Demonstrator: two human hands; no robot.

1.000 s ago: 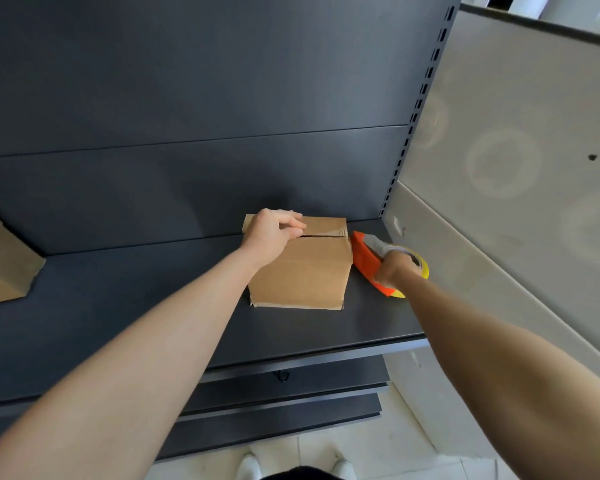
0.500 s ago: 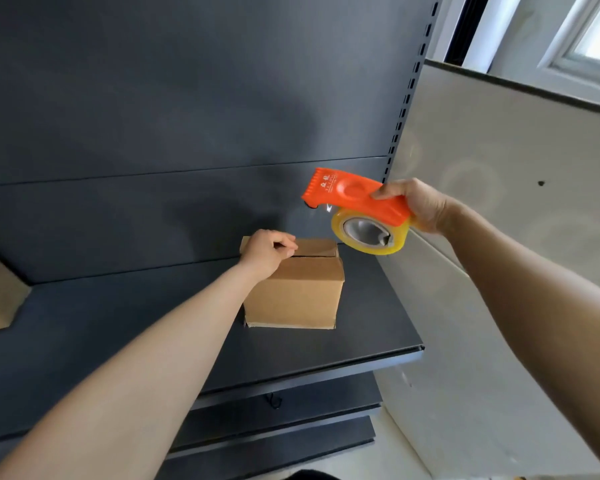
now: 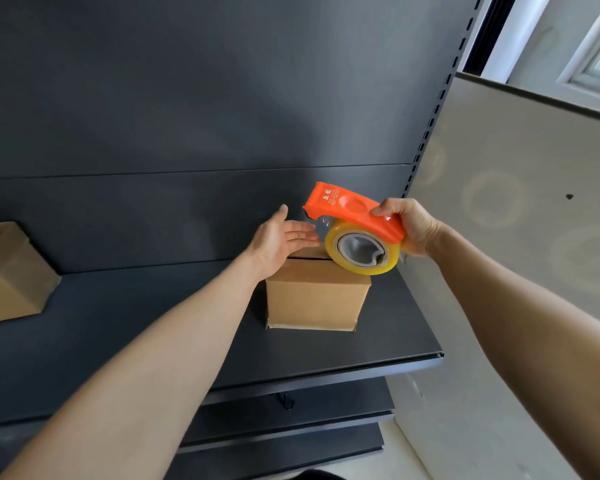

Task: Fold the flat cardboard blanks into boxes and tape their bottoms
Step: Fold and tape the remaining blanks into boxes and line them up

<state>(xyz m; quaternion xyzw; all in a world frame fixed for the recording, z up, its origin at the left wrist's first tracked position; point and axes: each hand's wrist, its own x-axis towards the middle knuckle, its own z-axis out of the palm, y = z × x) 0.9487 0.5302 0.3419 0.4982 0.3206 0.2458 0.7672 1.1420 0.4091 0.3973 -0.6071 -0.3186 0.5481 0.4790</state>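
Note:
A small folded cardboard box (image 3: 314, 297) stands on the dark shelf (image 3: 378, 341), its top flaps closed with a seam across. My right hand (image 3: 407, 225) grips an orange tape dispenser (image 3: 352, 211) carrying a roll of clear yellowish tape (image 3: 362, 251), held just above the box's back right corner. My left hand (image 3: 281, 237) hovers above the box's back left, palm turned up, fingers straight and reaching toward the dispenser's front end. It holds nothing.
Another cardboard box (image 3: 9, 271) sits at the far left of the shelf. A dark back panel (image 3: 222, 98) rises behind. A pale wall board (image 3: 516, 220) closes the right side. Lower shelves (image 3: 291, 427) run beneath the front edge.
My left hand has lifted off the box and opened toward the dispenser. My right hand has brought the dispenser down from above to just over the box.

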